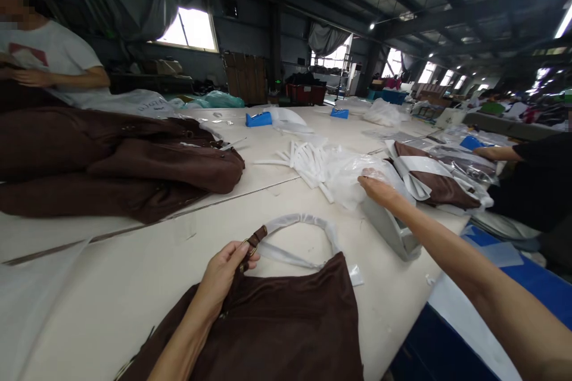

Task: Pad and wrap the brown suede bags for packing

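Observation:
A dark brown handbag [286,327] lies on the table in front of me, its looped handle [300,220] wrapped in pale film. My left hand [230,265] pinches the brown strap end [257,237] by its metal ring. Out to the right, my right hand [378,186] reaches to a heap of clear plastic film [348,175], its fingers partly hidden by the film. Just below that hand stands a grey tape dispenser [388,229]. Several white strips [308,161] lie in a pile left of the film.
More brown bags [120,161] are heaped at the left, near a person in a white shirt [67,59]. A partly wrapped brown bag [435,178] lies at the right, beside another person's arm [498,153]. Blue tape dispensers [258,119] stand farther back. A blue bin [447,333] is below the table's right edge.

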`<act>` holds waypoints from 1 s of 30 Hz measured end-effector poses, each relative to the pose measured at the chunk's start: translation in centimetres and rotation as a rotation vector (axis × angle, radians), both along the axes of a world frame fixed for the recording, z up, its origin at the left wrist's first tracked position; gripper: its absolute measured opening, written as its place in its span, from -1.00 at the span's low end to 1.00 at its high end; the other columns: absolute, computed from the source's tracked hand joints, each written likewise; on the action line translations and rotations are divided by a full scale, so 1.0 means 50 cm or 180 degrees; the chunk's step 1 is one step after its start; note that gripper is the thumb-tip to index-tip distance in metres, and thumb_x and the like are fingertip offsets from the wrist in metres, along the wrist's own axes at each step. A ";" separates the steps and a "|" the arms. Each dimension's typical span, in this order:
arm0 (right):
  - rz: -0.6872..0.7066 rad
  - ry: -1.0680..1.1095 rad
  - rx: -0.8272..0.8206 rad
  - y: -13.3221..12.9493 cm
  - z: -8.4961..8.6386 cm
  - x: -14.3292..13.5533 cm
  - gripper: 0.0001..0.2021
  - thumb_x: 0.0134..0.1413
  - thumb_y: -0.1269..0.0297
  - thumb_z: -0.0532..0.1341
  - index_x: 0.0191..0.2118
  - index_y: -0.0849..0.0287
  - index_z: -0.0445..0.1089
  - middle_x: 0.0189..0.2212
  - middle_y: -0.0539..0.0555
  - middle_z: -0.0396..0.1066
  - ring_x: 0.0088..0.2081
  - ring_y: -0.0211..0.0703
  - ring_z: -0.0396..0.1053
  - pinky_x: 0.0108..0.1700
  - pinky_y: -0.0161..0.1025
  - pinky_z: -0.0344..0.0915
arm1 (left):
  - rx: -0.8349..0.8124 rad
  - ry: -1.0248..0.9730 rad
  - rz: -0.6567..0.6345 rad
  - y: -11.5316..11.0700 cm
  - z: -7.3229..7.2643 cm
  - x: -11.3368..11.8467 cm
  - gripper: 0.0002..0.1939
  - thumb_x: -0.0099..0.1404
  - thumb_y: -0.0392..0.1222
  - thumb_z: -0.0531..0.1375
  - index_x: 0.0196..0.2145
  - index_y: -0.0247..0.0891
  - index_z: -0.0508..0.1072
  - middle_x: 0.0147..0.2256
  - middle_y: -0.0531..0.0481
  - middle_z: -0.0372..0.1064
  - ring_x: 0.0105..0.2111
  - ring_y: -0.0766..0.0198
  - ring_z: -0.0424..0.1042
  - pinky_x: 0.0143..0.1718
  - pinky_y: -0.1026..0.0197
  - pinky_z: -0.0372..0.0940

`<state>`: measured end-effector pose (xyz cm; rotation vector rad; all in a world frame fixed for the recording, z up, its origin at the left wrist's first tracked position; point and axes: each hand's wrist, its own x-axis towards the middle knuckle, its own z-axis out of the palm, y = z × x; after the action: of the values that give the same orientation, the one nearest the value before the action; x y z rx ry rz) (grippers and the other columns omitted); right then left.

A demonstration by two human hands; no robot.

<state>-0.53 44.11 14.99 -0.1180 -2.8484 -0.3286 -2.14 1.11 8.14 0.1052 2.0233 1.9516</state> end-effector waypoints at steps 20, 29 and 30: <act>-0.0424 0.0173 -0.6395 -0.405 -0.109 0.120 -0.56 -0.45 0.36 0.39 -0.27 0.16 0.36 -0.47 -0.03 0.50 -0.44 -0.14 0.43 -0.33 -0.23 0.36 | 0.0695 -0.0040 0.0096 -0.006 -0.018 0.014 -0.52 0.03 0.20 0.35 -0.39 -0.32 0.48 -0.42 -0.14 0.53 -0.47 0.25 0.46 -0.36 0.26 0.29; -0.0334 -0.0570 -0.5971 -0.464 -0.163 0.103 -0.83 -0.37 0.37 0.24 -0.45 0.16 0.42 -0.54 0.10 0.53 -0.48 0.02 0.49 -0.35 -0.06 0.46 | 0.0760 0.0145 0.0377 -0.012 -0.017 0.015 -0.49 0.05 0.24 0.35 -0.32 -0.30 0.49 -0.38 -0.07 0.52 -0.46 0.28 0.44 -0.35 0.28 0.30; -0.0267 -0.0493 -0.5786 -0.468 -0.169 0.092 -0.85 -0.37 0.38 0.21 -0.49 0.15 0.40 -0.57 0.11 0.51 -0.50 0.05 0.48 -0.39 -0.04 0.46 | 0.0740 0.0184 0.0393 -0.013 -0.017 0.016 -0.49 0.06 0.24 0.34 -0.30 -0.29 0.49 -0.38 -0.07 0.52 -0.45 0.28 0.44 -0.34 0.28 0.30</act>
<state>4.09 20.72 6.55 -0.5081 -2.2208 2.2190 -1.35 0.48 7.29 0.0937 1.8700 2.2810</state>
